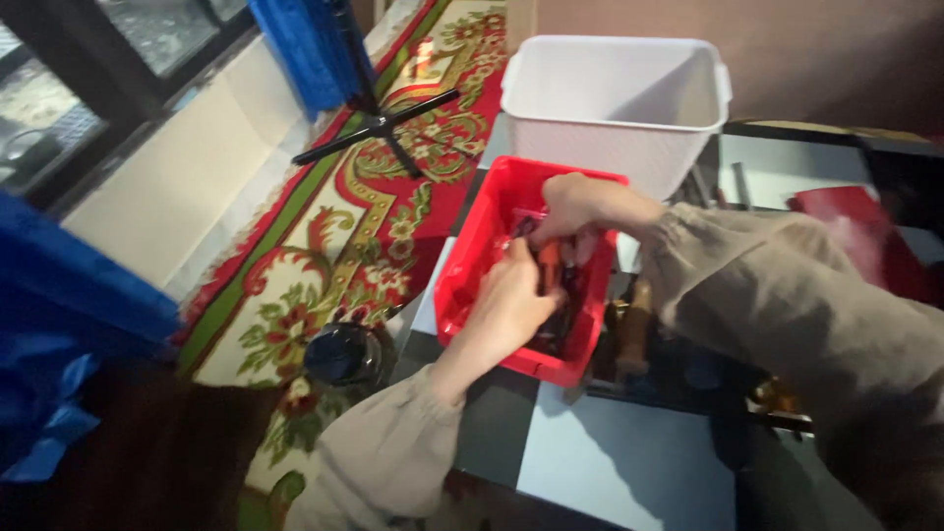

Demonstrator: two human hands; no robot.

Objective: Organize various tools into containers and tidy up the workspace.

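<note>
Two hands are down inside the red bin point(472, 265), which sits on the dark table point(610, 462) just in front of an empty white tub point(615, 98). The left hand point(511, 310) curls its fingers point(536, 295) round an orange-handled tool point(548, 264), though motion blur hides how firm that grasp is. The right hand point(570, 206) comes in from above with its fingers bent toward the same tool; whether they pinch it or only touch it I cannot tell. Below the fingers lie more dark tools, jumbled and hard to tell apart.

As I judge it, the main risk is a snag: the held tool may catch on the pile under the fingertips and drag the light bin toward the table edge just beside the left wrist. With both hands crowding one handle, a knuckle could be nipped, or the tool could slip back into the heap. The loose sleeves could also hook on something.
</note>
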